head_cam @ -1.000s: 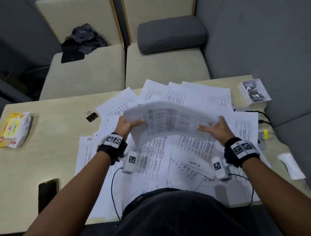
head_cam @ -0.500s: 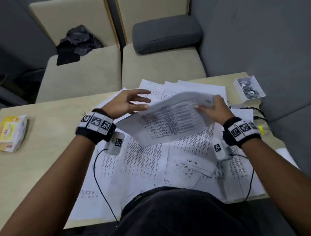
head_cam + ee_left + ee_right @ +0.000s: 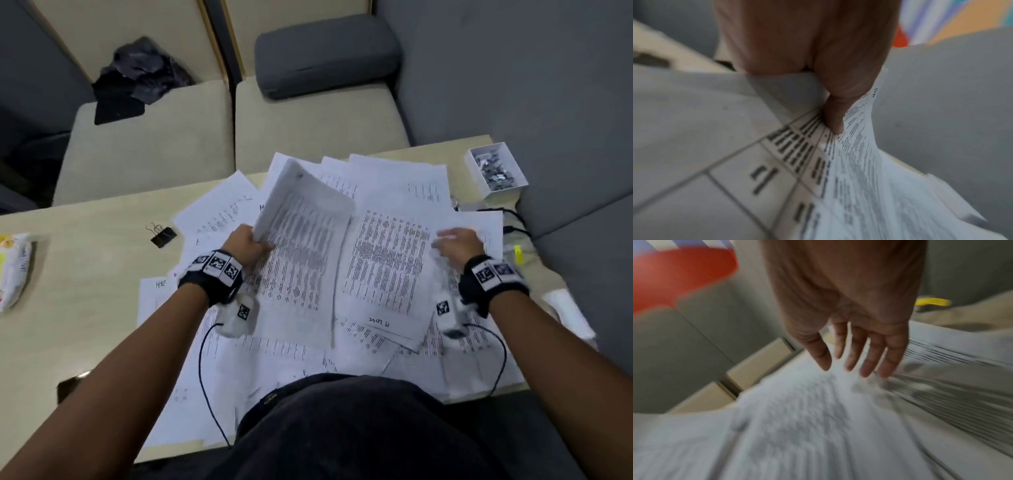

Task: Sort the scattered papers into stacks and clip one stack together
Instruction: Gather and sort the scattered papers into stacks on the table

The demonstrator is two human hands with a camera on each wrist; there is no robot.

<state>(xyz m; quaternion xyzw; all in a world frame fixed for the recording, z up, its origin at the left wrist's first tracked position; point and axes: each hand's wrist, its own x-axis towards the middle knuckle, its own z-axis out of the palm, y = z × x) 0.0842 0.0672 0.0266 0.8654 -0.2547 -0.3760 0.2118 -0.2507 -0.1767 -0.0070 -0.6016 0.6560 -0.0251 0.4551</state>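
- Spreading across a pale, smooth wooden table, thin white printed papers lie loose and overlapping, some hanging over the near edge.
- Beyond the table stand two beige padded seats; a rounded grey cushion rests on the right one and a crumpled dark cloth on the left one.
- One sheet of dense printed text is lifted above the pile, and its far end curls over in a soft roll.
- The left hand grips that sheet's left edge, thumb on top and fingers curled beneath; the left wrist view shows the thumb pressed into the paper.
- The right hand hovers over the papers on the right with its fingers straight and spread apart, holding nothing.
- At the table's far right corner sits a small white open cardboard box, rectangular, filled with a heap of small metal clips; they are too small to tell more.
- A soft yellow and white plastic packet lies at the table's left edge.
- A black binder clip with wire handles lies on bare table just left of the papers.
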